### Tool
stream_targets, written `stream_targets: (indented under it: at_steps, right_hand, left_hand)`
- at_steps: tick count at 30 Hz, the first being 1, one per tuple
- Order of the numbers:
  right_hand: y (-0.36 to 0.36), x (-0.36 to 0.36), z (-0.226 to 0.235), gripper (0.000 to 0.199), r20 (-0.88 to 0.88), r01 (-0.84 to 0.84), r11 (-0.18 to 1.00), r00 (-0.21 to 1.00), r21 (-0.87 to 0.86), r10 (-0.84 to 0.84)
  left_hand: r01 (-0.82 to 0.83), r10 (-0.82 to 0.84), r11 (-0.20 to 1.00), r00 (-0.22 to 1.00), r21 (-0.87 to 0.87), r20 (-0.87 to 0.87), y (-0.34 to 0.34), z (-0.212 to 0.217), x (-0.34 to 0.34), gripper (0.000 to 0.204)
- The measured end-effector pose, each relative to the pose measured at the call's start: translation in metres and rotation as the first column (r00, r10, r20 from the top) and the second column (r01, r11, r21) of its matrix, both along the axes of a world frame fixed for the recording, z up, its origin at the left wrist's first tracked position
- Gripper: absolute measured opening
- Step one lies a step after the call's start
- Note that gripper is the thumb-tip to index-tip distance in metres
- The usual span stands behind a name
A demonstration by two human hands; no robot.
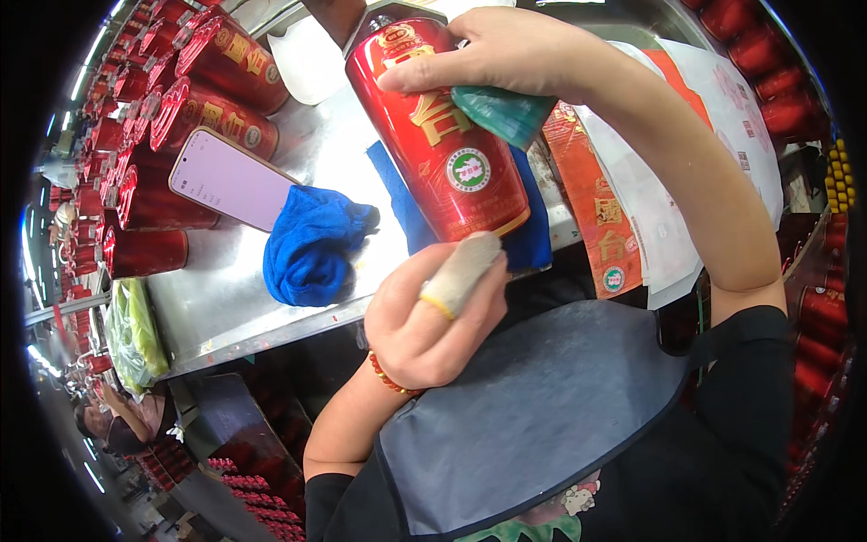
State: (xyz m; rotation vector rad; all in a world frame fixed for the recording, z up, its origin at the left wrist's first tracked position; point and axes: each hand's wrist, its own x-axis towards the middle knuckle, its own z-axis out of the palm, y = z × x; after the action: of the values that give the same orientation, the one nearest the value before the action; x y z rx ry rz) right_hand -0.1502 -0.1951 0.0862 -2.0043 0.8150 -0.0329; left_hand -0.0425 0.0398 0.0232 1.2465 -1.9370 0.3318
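A glossy red bottle (433, 126) with gold lettering and a round green-and-white emblem lies tilted, base toward me, above a blue cloth (397, 190). My left hand (433, 316) is closed at its base, a grey fabric sleeve with a yellow rim on one finger. My right hand (506, 54) grips from the right, thumb across the bottle's front. Under that palm is a flat teal piece (506, 113), perhaps a scraper, pressed against the bottle's side. The bottle's dark neck end sits by a grey angular part at the far edge.
A crumpled blue cloth (316, 244) and a lit phone (235, 176) are on the metal table (235, 316). Several red bottles (230, 63) crowd the left. Red-and-gold label sheets (601, 217) and white backing paper (673, 235) lie right. A person (135, 420) is at lower left.
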Motion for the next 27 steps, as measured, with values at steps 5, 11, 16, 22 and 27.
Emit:
stream_targets:
  at_steps: [5, 11, 16, 22, 27]
  right_hand:
    - [-0.007, 0.003, -0.015, 0.078, 0.184, -0.033, 0.998, 0.983, 0.051, 0.023]
    - [-0.014, -0.039, -0.017, 0.091, 0.17, 0.043, 0.977, 0.982, 0.207, -0.079]
    - [-0.015, -0.02, -0.064, 0.076, 0.325, 0.071, 0.883, 0.914, 0.463, -0.243]
    - [-0.012, -0.005, -0.077, 0.063, 0.377, 0.049, 0.839, 0.878, 0.542, -0.295]
    - [-0.011, -0.007, -0.055, 0.079, 0.327, 0.104, 0.929, 0.917, 0.356, -0.228]
  left_hand:
    - [-0.014, 0.009, 1.0, 0.982, 0.026, 0.191, -0.023, 0.003, -0.019, 0.044]
    - [-0.257, 0.283, 0.953, 0.944, 0.159, -0.169, -0.012, -0.016, -0.005, 0.055]
    - [-0.182, 0.234, 0.971, 0.848, 0.153, -0.476, 0.001, -0.04, -0.011, 0.044]
    - [-0.141, 0.144, 0.99, 0.973, 0.032, -0.181, 0.017, -0.036, -0.005, 0.028]
    - [0.005, -0.005, 1.0, 1.0, -0.013, -0.018, 0.002, -0.021, -0.001, 0.039]
